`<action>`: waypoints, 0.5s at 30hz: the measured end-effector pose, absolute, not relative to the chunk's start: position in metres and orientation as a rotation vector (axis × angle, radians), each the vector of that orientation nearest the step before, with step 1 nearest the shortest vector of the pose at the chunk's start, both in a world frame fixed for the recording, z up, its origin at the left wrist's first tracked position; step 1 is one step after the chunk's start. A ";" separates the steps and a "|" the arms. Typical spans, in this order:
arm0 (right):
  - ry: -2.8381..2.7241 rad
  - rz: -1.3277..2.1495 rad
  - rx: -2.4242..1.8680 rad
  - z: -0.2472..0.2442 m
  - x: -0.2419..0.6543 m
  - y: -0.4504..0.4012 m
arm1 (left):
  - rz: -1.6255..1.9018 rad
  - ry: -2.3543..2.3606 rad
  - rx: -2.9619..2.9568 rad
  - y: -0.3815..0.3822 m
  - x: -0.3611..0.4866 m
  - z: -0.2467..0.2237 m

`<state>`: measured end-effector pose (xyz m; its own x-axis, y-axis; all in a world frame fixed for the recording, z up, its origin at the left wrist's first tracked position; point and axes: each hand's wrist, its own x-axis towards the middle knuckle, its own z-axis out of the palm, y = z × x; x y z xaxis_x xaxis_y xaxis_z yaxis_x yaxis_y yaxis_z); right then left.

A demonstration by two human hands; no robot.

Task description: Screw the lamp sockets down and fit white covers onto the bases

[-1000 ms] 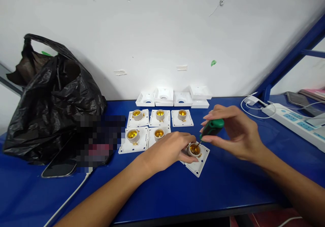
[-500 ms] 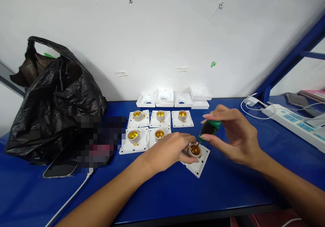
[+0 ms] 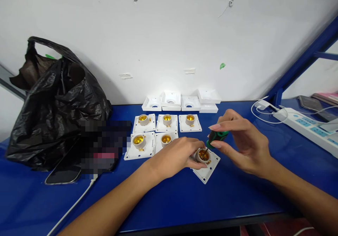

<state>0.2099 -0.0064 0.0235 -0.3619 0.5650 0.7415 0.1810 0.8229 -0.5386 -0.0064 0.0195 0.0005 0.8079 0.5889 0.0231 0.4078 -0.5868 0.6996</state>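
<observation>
Green-and-black screwdriver (image 3: 218, 137): handle sits slightly lower, nearer the blue surface's (image 3: 185, 201) front edge
Right hand (image 3: 246, 142): index finger lowered over the handle
White square plate with round socket (image 3: 206, 174): turned slightly clockwise

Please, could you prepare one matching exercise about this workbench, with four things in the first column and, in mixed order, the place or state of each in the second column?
Column 1
1. Screwdriver
2. Black bag
3. Power strip
4. White covers

Column 2
A. Along the wall, behind the sockets
B. On the bench, at the far left
C. In the right hand, its tip inside a socket held by the left hand
D. At the right, beyond the right hand

Right pairs: 1-C, 2-B, 3-D, 4-A
</observation>
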 end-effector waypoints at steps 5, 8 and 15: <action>-1.937 0.514 -0.522 0.025 0.212 -0.005 | 0.338 0.737 2.303 0.019 -0.006 0.000; -1.879 0.522 -0.495 0.026 0.213 -0.002 | 0.330 0.738 2.325 0.019 -0.006 0.000; -1.864 0.392 -0.495 0.020 0.213 0.002 | 0.307 0.783 2.350 0.016 -0.004 0.006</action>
<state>0.2134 0.0023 0.0197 -0.2987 0.5139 0.8041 0.1469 0.8573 -0.4934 -0.0037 0.0156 0.0055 0.7956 0.6055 0.0196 0.4575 -0.6217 0.6357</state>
